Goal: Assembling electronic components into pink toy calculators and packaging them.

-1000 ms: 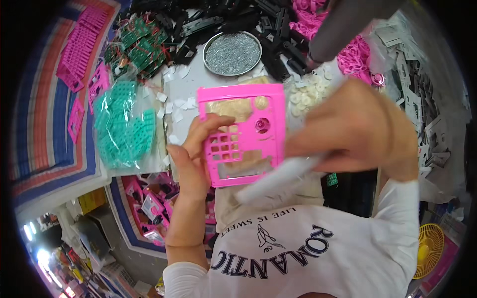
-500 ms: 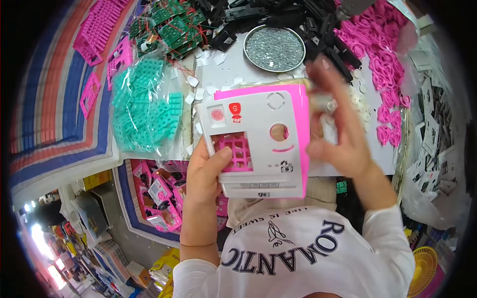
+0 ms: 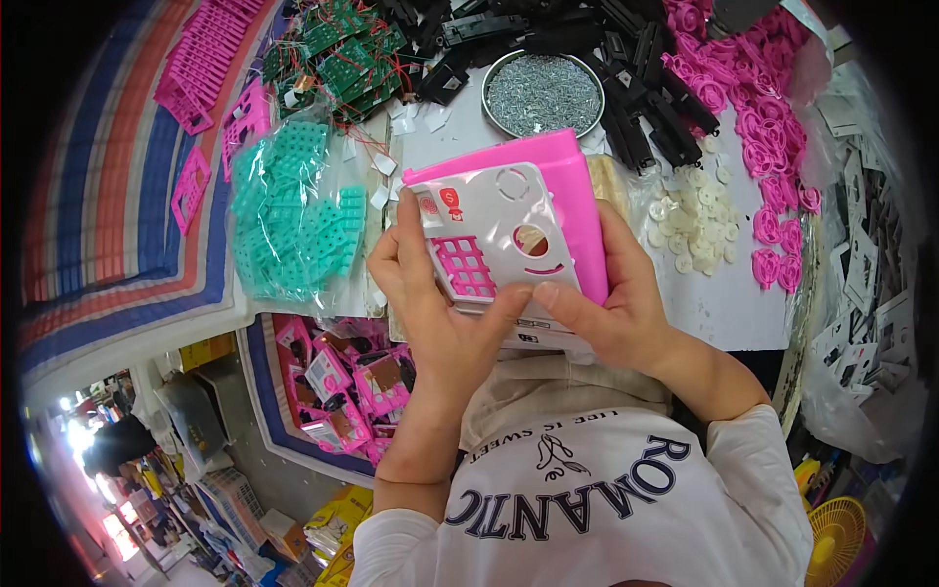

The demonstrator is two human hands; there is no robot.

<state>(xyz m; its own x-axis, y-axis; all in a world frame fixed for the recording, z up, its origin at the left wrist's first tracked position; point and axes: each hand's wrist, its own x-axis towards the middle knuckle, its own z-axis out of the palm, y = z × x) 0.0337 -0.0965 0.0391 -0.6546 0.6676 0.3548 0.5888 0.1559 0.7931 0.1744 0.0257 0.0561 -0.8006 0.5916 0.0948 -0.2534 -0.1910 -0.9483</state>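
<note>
Between my two hands is a pink plastic panel with a white face plate over its front. The plate carries red printed icons, a round hole and a window, through which a pink grid shows. My left hand grips the left and lower edge, its thumb on the front. My right hand wraps the right edge, thumb pressed on the plate near the left thumb. The panel tilts, with its pink top edge showing behind the plate. The fingers behind the panel are hidden.
Teal keypads lie in a clear bag at left. Beyond are green circuit boards, black plastic parts and a round dish of screws. White discs and pink rings lie right. Below left, finished-looking pink units fill a bin.
My right hand, raised and blurred off the right side before, now grips the panel's right edge. The panel has tilted back, and my left thumb has moved from the window to the lower front.
</note>
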